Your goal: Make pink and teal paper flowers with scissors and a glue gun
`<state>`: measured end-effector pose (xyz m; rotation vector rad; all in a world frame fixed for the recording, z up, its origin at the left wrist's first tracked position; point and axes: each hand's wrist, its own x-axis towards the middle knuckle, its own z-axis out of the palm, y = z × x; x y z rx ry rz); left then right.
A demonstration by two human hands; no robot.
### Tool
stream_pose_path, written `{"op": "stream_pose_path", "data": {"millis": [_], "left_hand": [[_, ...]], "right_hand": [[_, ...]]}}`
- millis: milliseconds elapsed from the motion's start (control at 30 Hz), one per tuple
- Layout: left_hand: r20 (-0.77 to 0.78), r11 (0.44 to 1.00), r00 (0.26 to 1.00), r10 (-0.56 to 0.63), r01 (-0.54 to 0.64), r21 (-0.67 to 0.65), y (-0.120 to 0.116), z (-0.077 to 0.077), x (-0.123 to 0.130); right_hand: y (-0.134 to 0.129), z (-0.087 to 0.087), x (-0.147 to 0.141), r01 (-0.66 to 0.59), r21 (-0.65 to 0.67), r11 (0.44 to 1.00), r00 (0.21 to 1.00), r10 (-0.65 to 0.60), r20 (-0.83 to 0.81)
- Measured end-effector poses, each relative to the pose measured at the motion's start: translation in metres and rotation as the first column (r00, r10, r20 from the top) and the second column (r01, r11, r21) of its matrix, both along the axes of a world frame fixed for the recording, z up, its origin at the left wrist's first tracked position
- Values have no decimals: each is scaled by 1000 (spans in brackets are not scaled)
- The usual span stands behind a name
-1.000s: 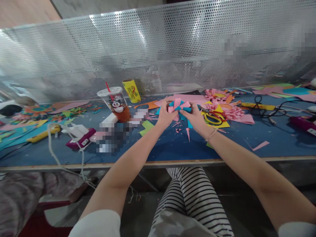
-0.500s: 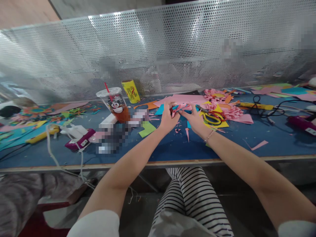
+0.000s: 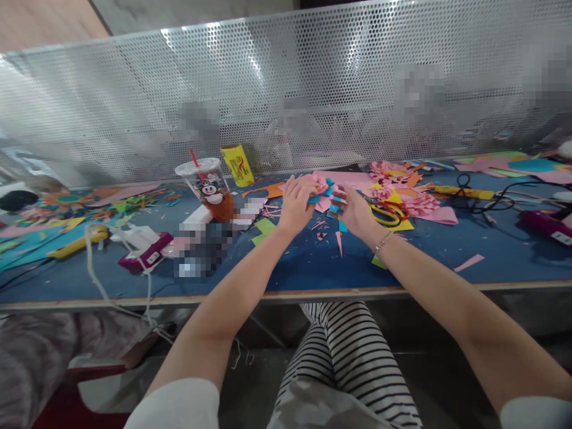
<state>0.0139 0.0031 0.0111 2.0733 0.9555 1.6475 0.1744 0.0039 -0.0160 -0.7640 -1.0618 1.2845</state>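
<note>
My left hand (image 3: 298, 204) has its fingers closed around a pink and blue paper flower (image 3: 322, 189), raised a little above the table. Just to the right, my right hand (image 3: 357, 213) has its fingers apart beside the flower; whether a fingertip touches it I cannot tell. Small bits of blue show between those fingers. Scissors with yellow and red handles (image 3: 388, 214) lie to the right of that hand, on yellow paper. Finished-looking pink paper flowers (image 3: 420, 201) rest beyond the scissors.
A plastic cup with a red straw (image 3: 212, 193) stands left of my hands, near a yellow box (image 3: 238, 165). Yellow glue guns, one at the right (image 3: 465, 191), trail cables. Purple power strips (image 3: 145, 253) and paper scraps lie about. A perforated metal screen (image 3: 277, 77) borders the back.
The paper flower has turned, showing more of its pink and blue petals. My right hand has moved off it to the right, its fingers spreading. The left hand has shifted slightly left.
</note>
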Motion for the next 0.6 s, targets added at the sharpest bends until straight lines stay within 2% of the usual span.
{"op": "stream_pose_path", "data": {"millis": [133,233,367,500,600], "left_hand": [[-153,984,988,2,25,175,10,-7,-7],[-270,970,962,31,36,239,14,-12,-8],[-355,964,934,27,70,258,17,-18,-9],[-334,958,940,75,24,284,20,-21,-8],[-175,965,980,99,-51,257,25,-22,-7]], "right_hand": [[8,3,13,-136,-54,989,990,138,34],[12,3,16,-102,-41,994,994,103,21],[9,6,13,-58,19,998,998,58,0],[7,8,13,7,32,999,999,-6,-37],[9,8,15,48,67,997,998,-45,-38]]}}
